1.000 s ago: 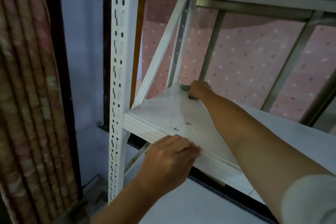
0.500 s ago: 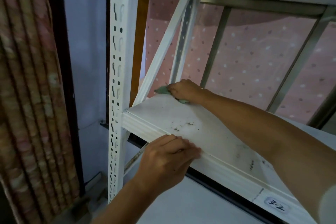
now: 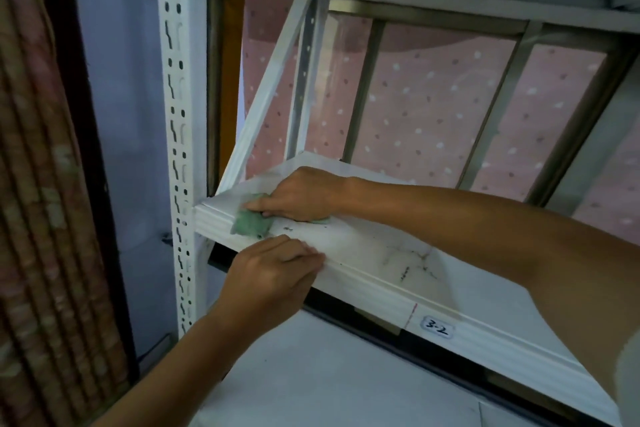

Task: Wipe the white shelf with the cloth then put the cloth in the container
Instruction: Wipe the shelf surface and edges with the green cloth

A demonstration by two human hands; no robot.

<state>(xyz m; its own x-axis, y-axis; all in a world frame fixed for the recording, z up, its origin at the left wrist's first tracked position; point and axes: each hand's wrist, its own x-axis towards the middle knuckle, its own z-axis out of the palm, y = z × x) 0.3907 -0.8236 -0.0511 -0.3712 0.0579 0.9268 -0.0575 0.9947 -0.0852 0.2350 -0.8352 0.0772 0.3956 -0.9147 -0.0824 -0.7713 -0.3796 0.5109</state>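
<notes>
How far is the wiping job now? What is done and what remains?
Done: no part looks clearly finished. In hand: the right hand holds the green cloth on the white shelf near its front left corner; the left hand grips the front edge. Left: dark marks further right need wiping, then the cloth goes into the container, not in view.

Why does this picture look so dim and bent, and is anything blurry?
Head view: the light is dim and flat, with no glare on the white shelf; the wide lens bows the perforated post; the right hand and green cloth look slightly soft, yet the label is readable.
</notes>
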